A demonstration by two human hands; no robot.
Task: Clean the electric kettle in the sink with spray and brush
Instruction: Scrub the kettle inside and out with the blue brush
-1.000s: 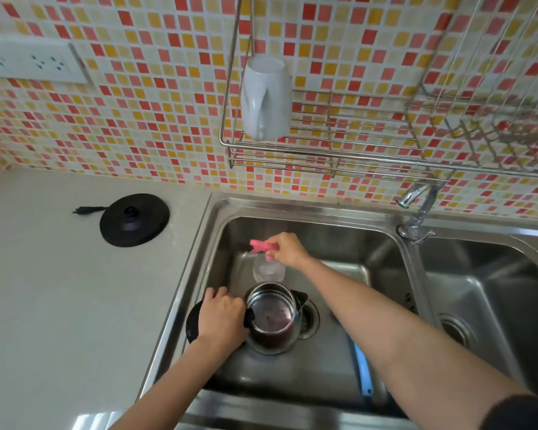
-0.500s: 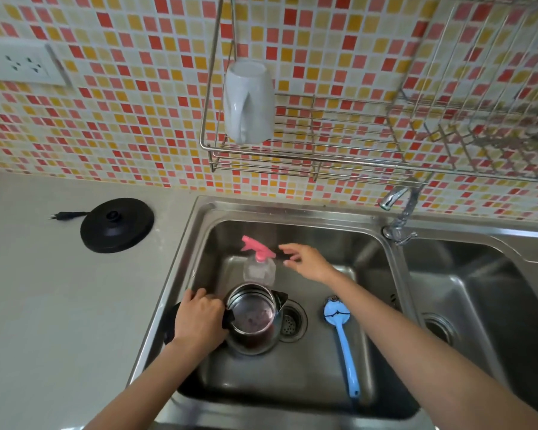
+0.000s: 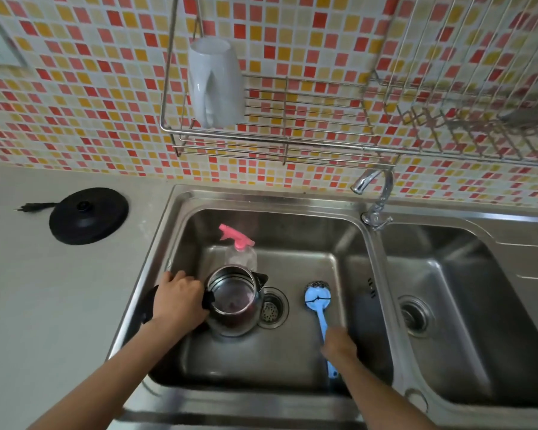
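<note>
Now, left grip (image 3: 179, 301) curled round kettle (image 3: 233, 301)

A home kitchen: a steel double sink (image 3: 382, 274) with a tap (image 3: 375, 193) sits in a pale counter (image 3: 44, 305), backed by red-and-yellow mosaic tiles (image 3: 90, 103), with a wire dish rack (image 3: 323, 135) holding 1 white mug (image 3: 215, 82).

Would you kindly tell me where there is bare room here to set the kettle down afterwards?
Free: the countertop between kettle base and left basin; the right basin around its drain. Crowded: the left basin, with the electric kettle in the left hand, spray bottle behind it, and right hand at the brush.
</note>
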